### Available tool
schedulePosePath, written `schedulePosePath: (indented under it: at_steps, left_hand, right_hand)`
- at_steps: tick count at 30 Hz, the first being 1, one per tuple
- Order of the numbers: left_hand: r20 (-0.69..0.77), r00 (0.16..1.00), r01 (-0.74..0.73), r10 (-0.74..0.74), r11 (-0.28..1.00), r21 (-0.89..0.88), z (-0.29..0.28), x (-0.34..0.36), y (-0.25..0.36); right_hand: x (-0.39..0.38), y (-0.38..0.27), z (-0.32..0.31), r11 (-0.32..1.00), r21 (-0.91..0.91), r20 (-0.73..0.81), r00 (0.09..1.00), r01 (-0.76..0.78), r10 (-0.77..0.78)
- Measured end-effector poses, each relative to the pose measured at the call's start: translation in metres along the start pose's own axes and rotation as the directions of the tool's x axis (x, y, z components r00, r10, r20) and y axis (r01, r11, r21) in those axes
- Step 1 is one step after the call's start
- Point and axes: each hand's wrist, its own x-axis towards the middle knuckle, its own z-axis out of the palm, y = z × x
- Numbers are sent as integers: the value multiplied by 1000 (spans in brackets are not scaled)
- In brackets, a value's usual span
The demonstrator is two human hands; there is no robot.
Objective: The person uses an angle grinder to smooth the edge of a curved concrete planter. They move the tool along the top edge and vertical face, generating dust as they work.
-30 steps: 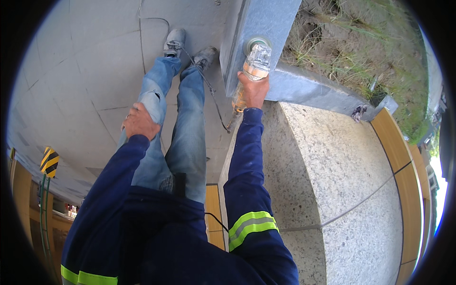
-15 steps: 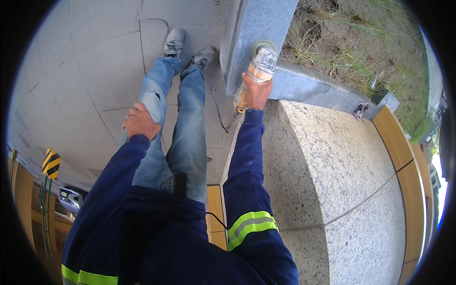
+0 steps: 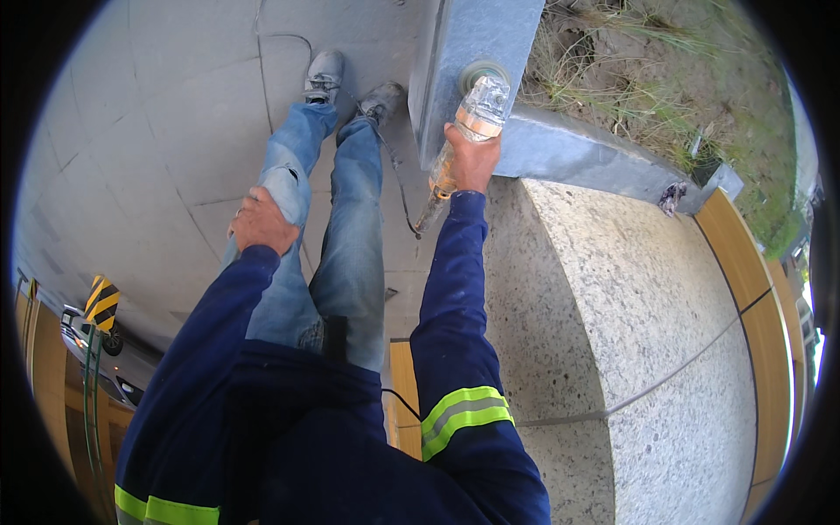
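Note:
My right hand (image 3: 473,162) is wrapped round the body of a dusty orange angle grinder (image 3: 483,109). The grinder's round disc (image 3: 473,73) lies against the flat top of a grey stone kerb (image 3: 486,31). From the grinder's rear end, a dark power cord (image 3: 404,199) runs up past my shoes. My left hand (image 3: 262,220) rests on my left knee, over torn, faded jeans (image 3: 348,236), with its fingers laid over the cloth; some fingertips are hidden.
Right of my arm is a speckled stone block (image 3: 647,289) with a cable (image 3: 661,385) across it, edged by tan panels (image 3: 759,341). A soil bed with dry grass (image 3: 630,96) lies behind the kerb. Paving (image 3: 131,175) spreads left, with a striped post sign (image 3: 102,303) and parked vehicles.
The grinder has shifted slightly toward me along the kerb top, its disc a little lower in view. My left hand stays on the knee. A different vehicle portion shows at the left.

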Motion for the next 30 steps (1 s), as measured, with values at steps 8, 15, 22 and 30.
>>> schedulePosePath:
  at_steps: [8, 15, 22, 30]
  left_hand:
    - [-14, 1000, -4, 5, 999, 35, 3, -1, 1]
    - [-22, 1000, -13, 14, 999, 39, 6, 0, -1]
    - [-32, 999, -27, 28, 999, 40, 9, 5, -8]
    - [-60, 998, -24, 27, 998, 60, 15, 6, -11]
  right_hand:
    - [-28, 28, -6, 998, -54, 49, 998, -26, 29]
    - [-23, 13, 8, 991, -125, 17, 999, -37, 40]
    - [-35, 30, -8, 999, -24, -55, 997, -47, 45]
    - [-48, 31, 2, 971, -208, 23, 992, -118, 125]
